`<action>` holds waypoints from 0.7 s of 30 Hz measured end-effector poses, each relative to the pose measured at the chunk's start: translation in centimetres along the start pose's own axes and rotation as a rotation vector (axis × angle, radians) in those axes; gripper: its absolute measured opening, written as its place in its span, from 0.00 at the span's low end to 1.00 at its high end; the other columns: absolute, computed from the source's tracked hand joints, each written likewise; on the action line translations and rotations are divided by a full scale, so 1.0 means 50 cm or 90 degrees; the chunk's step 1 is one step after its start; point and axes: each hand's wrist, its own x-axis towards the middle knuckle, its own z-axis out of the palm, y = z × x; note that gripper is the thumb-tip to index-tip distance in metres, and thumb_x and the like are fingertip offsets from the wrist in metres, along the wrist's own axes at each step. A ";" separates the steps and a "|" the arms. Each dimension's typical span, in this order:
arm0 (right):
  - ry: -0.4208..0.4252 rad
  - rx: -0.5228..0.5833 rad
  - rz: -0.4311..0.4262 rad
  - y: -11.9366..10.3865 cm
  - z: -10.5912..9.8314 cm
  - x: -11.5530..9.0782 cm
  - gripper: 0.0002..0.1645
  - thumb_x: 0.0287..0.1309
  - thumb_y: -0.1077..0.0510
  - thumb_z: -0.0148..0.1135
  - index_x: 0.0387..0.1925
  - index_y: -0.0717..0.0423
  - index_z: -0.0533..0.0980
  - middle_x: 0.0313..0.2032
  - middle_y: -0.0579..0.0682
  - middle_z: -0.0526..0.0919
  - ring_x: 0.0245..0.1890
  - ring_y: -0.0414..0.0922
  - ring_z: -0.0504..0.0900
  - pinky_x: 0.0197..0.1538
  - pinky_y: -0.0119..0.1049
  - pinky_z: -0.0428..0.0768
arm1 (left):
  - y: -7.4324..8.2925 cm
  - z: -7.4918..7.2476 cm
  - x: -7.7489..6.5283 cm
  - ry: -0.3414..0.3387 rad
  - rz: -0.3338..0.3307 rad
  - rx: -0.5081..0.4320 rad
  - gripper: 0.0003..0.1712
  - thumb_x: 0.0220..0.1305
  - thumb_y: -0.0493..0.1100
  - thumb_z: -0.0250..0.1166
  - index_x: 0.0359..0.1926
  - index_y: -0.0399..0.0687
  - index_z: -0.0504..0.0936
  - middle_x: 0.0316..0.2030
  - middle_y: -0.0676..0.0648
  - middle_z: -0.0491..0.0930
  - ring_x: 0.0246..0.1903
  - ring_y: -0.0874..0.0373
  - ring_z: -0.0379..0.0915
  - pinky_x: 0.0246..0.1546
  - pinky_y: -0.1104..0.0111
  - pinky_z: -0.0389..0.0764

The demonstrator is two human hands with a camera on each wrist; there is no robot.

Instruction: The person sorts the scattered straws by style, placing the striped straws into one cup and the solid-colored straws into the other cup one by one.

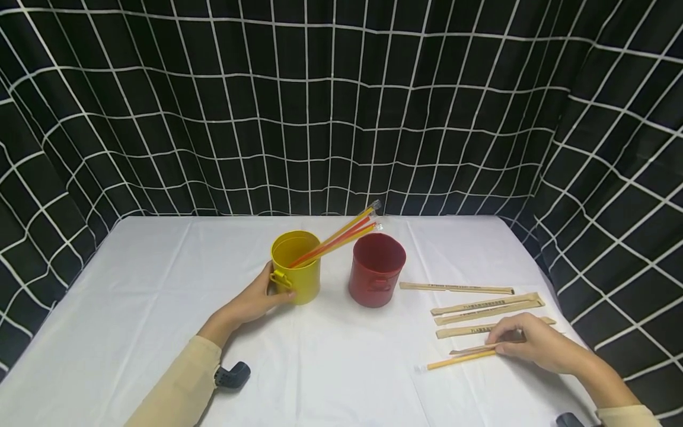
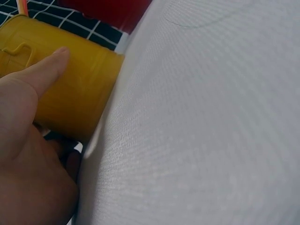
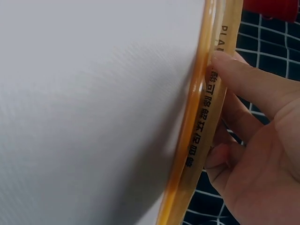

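Observation:
On the left, my left hand point(image 1: 256, 296) grips the yellow cup point(image 1: 305, 287) near its handle, thumb across the front. Several orange and yellow straws point(image 1: 341, 237) in clear wrappers lean out of it to the right. My right hand point(image 1: 539, 341) pinches a paper-wrapped straw point(image 3: 206, 108) between thumb and fingers. Alongside it, right at the thumb tip, runs an orange straw point(image 1: 461, 360) in a clear wrapper; I cannot tell whether it is in the pinch too. Black print shows on the paper.
Beside the yellow cup stands a red cup point(image 1: 376, 279), with no straws showing inside. Several paper-wrapped straws point(image 1: 456, 289) lie to its right. A white cloth point(image 1: 331, 367) covers the table, and a black curtain with white grid lines point(image 1: 341, 107) surrounds it.

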 end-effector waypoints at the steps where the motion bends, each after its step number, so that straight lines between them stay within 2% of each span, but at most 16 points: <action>1: 0.004 -0.001 -0.002 -0.001 -0.001 0.000 0.11 0.52 0.67 0.72 0.33 0.49 0.86 0.35 0.44 0.89 0.41 0.26 0.79 0.44 0.21 0.74 | -0.001 0.000 -0.001 -0.001 -0.001 0.000 0.59 0.65 0.55 0.69 0.82 0.53 0.37 0.82 0.44 0.39 0.82 0.44 0.30 0.80 0.41 0.34; 9: -0.005 0.005 -0.017 -0.004 -0.011 0.011 0.10 0.53 0.69 0.71 0.35 0.52 0.86 0.34 0.43 0.90 0.40 0.27 0.79 0.41 0.24 0.76 | 0.005 -0.005 -0.006 -0.001 -0.014 0.003 0.60 0.65 0.55 0.69 0.82 0.54 0.36 0.82 0.45 0.38 0.82 0.45 0.29 0.80 0.42 0.34; 15: -0.012 0.022 0.032 -0.009 0.000 0.011 0.08 0.52 0.65 0.73 0.34 0.52 0.85 0.35 0.45 0.88 0.41 0.26 0.77 0.43 0.23 0.74 | 0.005 -0.006 -0.004 0.000 -0.017 0.008 0.60 0.65 0.57 0.68 0.82 0.54 0.36 0.82 0.45 0.38 0.82 0.45 0.30 0.80 0.41 0.34; 17: -0.020 0.035 0.042 -0.010 0.003 0.008 0.07 0.52 0.64 0.73 0.32 0.52 0.84 0.33 0.44 0.87 0.39 0.27 0.77 0.41 0.24 0.74 | 0.004 -0.006 -0.003 -0.002 -0.011 0.011 0.60 0.66 0.57 0.68 0.82 0.53 0.36 0.82 0.44 0.39 0.82 0.43 0.30 0.79 0.40 0.34; 21: -0.032 0.054 0.013 -0.008 0.006 0.002 0.08 0.51 0.66 0.73 0.30 0.50 0.83 0.31 0.43 0.85 0.36 0.29 0.77 0.37 0.27 0.73 | 0.003 -0.005 -0.002 -0.003 -0.008 0.006 0.59 0.66 0.55 0.68 0.82 0.54 0.36 0.82 0.45 0.40 0.82 0.45 0.31 0.80 0.42 0.35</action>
